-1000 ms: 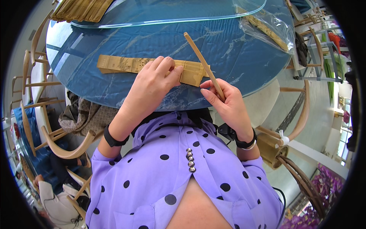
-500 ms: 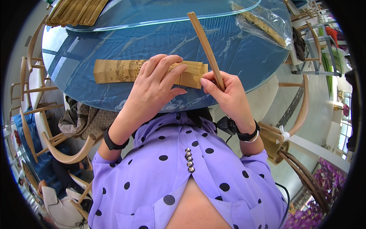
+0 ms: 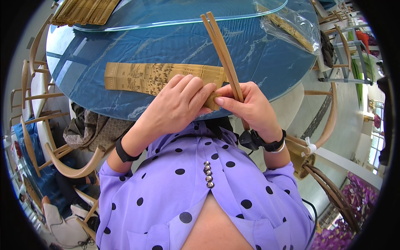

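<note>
A pleated strip of tan paper with dark printed drawings (image 3: 139,78), like a folding fan's leaf, lies spread on the blue marbled table (image 3: 137,48). My left hand (image 3: 177,100) rests over its right part, fingers curled and closed on the near right edge. My right hand (image 3: 250,107) holds two slim wooden sticks (image 3: 223,50) that stand up and slant to the left, slightly apart at their tops. Its thumb and fingertips also pinch the strip's right end, close against my left fingertips. My fingers hide that end in part.
A stack of tan slatted pieces (image 3: 83,12) sits at the far left of the table. A clear plastic bag with a tan folded piece inside (image 3: 289,30) lies at the far right. A curved glass edge (image 3: 179,26) crosses the table. Wooden chairs (image 3: 79,168) stand around.
My left hand has slid right and nearer to me, meeting my right hand at the strip's end. More of the strip's print shows. The sticks have parted into two at the top.
</note>
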Demonstrator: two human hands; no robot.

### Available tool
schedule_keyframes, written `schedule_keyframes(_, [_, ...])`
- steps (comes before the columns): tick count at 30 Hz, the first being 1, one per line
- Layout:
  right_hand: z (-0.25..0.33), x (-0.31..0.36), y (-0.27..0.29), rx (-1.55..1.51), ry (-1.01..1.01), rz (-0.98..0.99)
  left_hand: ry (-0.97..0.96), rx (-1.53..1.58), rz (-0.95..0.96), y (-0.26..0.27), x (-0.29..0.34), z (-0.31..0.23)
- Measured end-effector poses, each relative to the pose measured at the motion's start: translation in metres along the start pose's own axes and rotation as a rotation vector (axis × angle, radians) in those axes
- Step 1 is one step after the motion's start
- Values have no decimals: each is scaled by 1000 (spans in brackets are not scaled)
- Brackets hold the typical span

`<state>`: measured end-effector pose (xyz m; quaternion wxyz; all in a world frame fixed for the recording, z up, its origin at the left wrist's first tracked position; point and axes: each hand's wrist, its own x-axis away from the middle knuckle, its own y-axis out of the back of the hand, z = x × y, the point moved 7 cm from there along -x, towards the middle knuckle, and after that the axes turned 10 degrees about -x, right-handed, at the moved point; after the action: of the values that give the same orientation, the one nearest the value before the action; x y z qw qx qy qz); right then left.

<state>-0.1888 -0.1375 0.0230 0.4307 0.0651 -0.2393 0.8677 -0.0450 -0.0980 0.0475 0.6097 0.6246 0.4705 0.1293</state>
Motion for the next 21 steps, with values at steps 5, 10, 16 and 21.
schedule_keyframes(5, [9,2,-6,-18,-99,104,-14,-37,57,-2,5,0])
schedule_keyframes(10, [8,1,-6,49,-130,176,-55,-16,56,1,6,-2])
schedule_keyframes(16, [6,-3,-15,9,-70,144,-56,-32,40,5,2,-6])
schedule_keyframes(21, [2,-3,-10,61,-57,46,-54,-90,-38,9,-2,-9])
